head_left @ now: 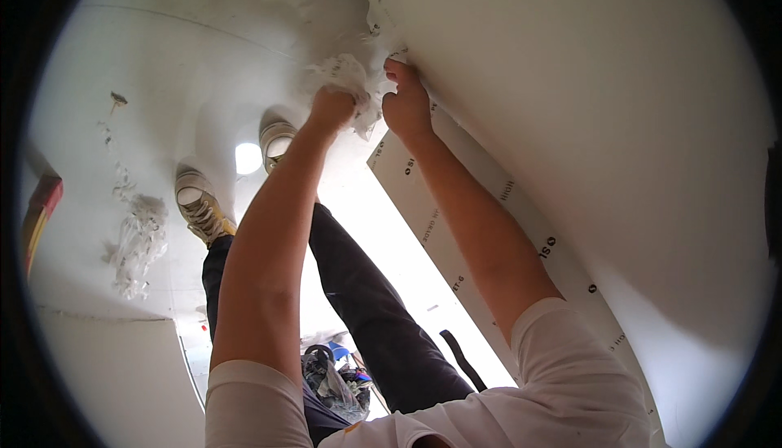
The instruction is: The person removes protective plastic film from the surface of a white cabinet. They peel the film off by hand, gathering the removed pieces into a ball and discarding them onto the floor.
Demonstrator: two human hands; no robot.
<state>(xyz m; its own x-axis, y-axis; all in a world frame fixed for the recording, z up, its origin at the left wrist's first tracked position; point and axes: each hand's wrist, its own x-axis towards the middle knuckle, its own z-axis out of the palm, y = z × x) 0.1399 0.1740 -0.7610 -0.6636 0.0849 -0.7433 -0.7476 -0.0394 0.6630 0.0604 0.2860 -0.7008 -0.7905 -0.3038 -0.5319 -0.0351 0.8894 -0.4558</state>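
Observation:
My left hand is closed around a crumpled bunch of clear plastic film with printed marks. Some of the film hangs down between my two hands. Just to the right, my right hand is at the corner where a large white panel meets the white surface beyond. Its fingers are bent by a strip of printed film with a ragged edge, running along that corner. Whether those fingertips pinch the film is hidden. A wider band of printed protective film lies along the panel's edge under my right forearm.
Both my shoes stand on the white surface. Another wad of crumpled film lies at left, near a red and yellow bar-shaped object. A plastic bag of mixed items sits low between my legs. A bright round spot shows between the shoes.

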